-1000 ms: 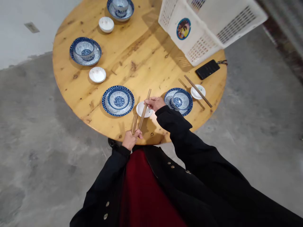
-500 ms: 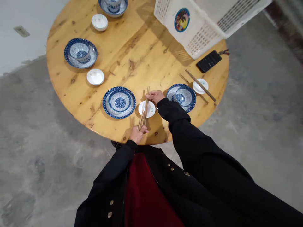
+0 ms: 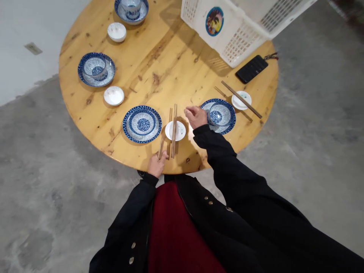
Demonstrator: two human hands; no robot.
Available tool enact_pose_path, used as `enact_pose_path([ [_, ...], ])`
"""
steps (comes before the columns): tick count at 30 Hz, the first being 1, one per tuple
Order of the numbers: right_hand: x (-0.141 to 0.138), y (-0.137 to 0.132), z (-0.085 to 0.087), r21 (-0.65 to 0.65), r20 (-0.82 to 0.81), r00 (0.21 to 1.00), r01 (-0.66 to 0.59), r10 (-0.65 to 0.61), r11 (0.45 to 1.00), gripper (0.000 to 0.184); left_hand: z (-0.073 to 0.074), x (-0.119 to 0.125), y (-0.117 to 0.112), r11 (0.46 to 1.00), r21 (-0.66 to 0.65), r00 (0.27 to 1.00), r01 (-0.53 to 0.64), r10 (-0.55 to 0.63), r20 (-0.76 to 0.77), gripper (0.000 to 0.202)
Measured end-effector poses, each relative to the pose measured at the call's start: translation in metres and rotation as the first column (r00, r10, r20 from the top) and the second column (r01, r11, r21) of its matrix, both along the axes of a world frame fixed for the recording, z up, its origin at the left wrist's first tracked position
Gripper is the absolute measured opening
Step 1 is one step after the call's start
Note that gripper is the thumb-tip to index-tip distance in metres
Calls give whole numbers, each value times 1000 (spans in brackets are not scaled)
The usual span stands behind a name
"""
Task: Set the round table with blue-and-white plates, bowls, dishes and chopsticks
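My left hand point(image 3: 157, 164) is closed around wooden chopsticks point(image 3: 162, 147) at the table's front edge; their upper ends point away from me. A pair of chopsticks point(image 3: 174, 132) rests across a small white dish point(image 3: 180, 131), just right of those in my hand. To the right of this dish, my right hand point(image 3: 196, 116) hovers with loosely curled fingers and holds nothing. It is nearest to a blue-and-white plate with a glass-like bowl point(image 3: 220, 115) on it. Left of the dish lies a blue-patterned plate with a bowl-like round piece point(image 3: 143, 124) in its middle.
Another pair of chopsticks point(image 3: 241, 99) lies over a white dish point(image 3: 247, 98) at the right. Behind are a black phone point(image 3: 251, 69) and a white plastic basket point(image 3: 239, 41). Along the left of the round wooden table point(image 3: 148, 87) stand white bowls point(image 3: 114, 98) and patterned settings point(image 3: 96, 69).
My right hand has let go of the chopsticks on the white dish and moved right. My left hand has drawn slightly left with its chopsticks.
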State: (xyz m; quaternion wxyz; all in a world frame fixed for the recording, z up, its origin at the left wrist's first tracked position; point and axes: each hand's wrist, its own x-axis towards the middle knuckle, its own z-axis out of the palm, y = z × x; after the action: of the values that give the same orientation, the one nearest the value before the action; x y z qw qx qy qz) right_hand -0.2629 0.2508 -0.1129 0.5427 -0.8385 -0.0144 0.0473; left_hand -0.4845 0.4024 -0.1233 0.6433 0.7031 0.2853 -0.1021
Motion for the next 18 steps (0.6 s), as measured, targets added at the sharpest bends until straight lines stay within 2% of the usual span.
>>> enact_pose_path([
  [3, -33, 0, 27, 64, 22, 996, -86, 85, 994, 28, 19, -9, 15, 994, 48, 995, -94, 93, 35, 52],
  [6, -74, 18, 49, 167, -64, 972, -214, 227, 962, 27, 39, -13, 27, 990, -1, 988, -138, 137, 74, 55],
  [8, -99, 35, 56, 219, -112, 940, -293, 322, 931, 27, 48, -14, 32, 989, -32, 985, -144, 147, 89, 55],
  [10, -120, 47, 57, 191, -141, 907, -369, 397, 910, 29, 52, -17, 34, 987, -16, 983, -159, 160, 88, 55],
  [12, -134, 48, 53, 51, -150, 888, -433, 436, 900, 32, 49, -21, 33, 984, 26, 982, -177, 174, 76, 53],
  [15, -145, 28, 43, -174, -180, 888, -451, 422, 875, 40, 41, -30, 29, 979, 66, 981, -191, 189, 44, 51],
  [18, -146, -1, 28, -212, -262, 903, -398, 340, 893, 45, 35, -36, 27, 970, 98, 975, -220, 219, 23, 50],
])
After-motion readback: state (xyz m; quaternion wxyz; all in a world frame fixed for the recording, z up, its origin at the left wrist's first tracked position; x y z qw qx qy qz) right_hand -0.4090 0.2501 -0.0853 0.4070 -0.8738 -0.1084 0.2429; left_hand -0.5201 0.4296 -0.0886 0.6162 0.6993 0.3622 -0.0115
